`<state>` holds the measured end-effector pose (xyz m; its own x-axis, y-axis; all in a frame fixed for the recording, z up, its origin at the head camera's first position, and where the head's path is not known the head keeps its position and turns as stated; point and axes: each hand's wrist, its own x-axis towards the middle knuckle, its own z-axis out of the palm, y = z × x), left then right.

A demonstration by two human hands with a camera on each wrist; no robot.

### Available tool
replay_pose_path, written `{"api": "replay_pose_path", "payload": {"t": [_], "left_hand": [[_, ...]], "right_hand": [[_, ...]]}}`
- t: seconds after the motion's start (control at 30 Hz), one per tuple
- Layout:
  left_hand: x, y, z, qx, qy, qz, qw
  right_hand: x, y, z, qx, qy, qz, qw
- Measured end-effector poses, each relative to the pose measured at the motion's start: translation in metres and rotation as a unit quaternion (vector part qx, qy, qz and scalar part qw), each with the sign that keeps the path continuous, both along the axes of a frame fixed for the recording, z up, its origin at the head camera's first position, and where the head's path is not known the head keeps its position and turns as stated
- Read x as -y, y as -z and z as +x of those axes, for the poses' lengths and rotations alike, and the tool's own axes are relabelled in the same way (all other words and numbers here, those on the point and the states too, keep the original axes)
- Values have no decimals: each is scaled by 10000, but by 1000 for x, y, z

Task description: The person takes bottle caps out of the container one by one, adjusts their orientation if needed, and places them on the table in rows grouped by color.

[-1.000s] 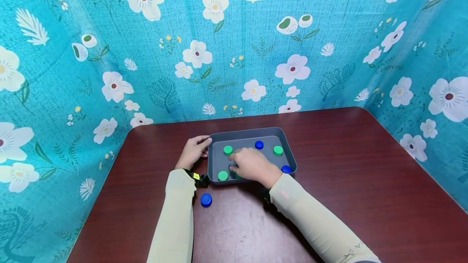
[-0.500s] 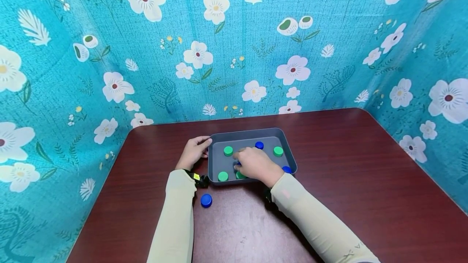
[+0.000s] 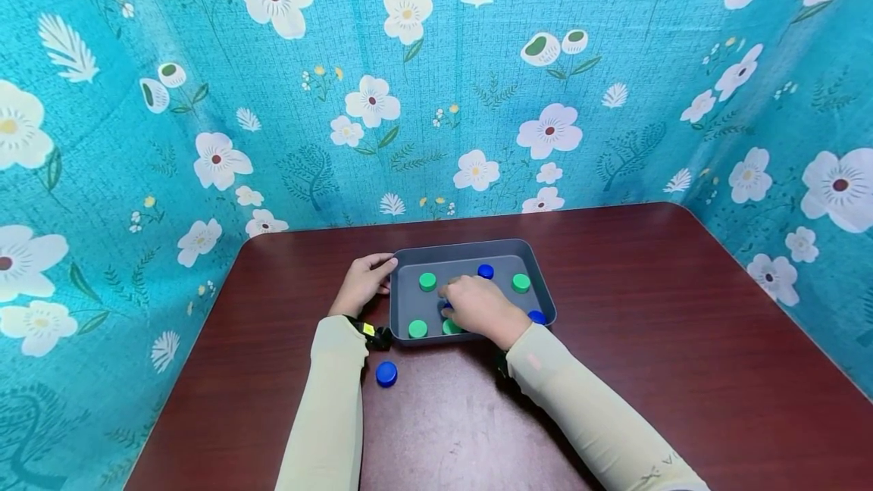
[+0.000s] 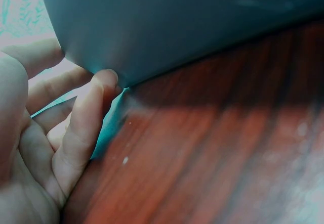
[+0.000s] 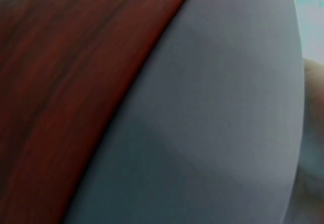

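In the head view, a grey tray [image 3: 470, 249] holds several green and blue bottle caps. My right hand [image 3: 477, 309] reaches over its near side and pinches a blue bottle cap [image 3: 448, 304], mostly covered by the fingers, near the tray's middle. Just in front of that hand lies a green cap [image 3: 451, 327], partly covered. My left hand [image 3: 361, 284] is at the tray's left side; in the left wrist view its fingertips [image 4: 108, 76] touch the outer wall's corner. The right wrist view shows mostly the tray's outer wall [image 5: 217, 97], with a blurred bit of hand beyond the rim.
Another blue cap [image 3: 386, 374] lies on the dark red wooden table [image 3: 641, 309], in front of the tray near the left forearm. Inside the tray are green caps at the left [image 3: 427, 282] and right, and blue caps at the back [image 3: 486, 271] and right front. A flowered curtain [image 3: 436, 120] surrounds the table.
My right hand has shifted slightly right, and the blue cap at its fingers and the green cap in front show more now. The left hand stays at the tray's side.
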<state>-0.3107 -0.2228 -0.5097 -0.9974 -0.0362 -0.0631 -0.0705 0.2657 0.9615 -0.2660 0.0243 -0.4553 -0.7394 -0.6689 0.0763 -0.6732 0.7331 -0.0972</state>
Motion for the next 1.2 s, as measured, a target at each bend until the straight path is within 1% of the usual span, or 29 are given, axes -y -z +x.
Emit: {"api": "replay_pose_path", "payload": {"t": [0.17, 0.43, 0.53, 0.77, 0.97, 1.2], "left_hand": [[0, 0, 0, 25, -29, 2, 10000], [-1, -1, 3, -50, 16, 44, 10000], [-1, 0, 3, -49, 27, 58, 10000], [1, 2, 0, -25, 36, 82, 10000], [0, 1, 1, -9, 50, 86, 9999], [1, 1, 1, -56, 63, 63, 9999]], "right_hand": [[-1, 1, 0, -32, -16, -61, 10000], [-2, 4, -1, -160, -141, -297, 9993], [-2, 5, -1, -183, -131, -297, 9993], [-2, 5, -2, -59, -64, -276, 9996], [-2, 6, -3, -149, -58, -193, 9997], [-2, 4, -2, -150, -69, -145, 9998]]}}
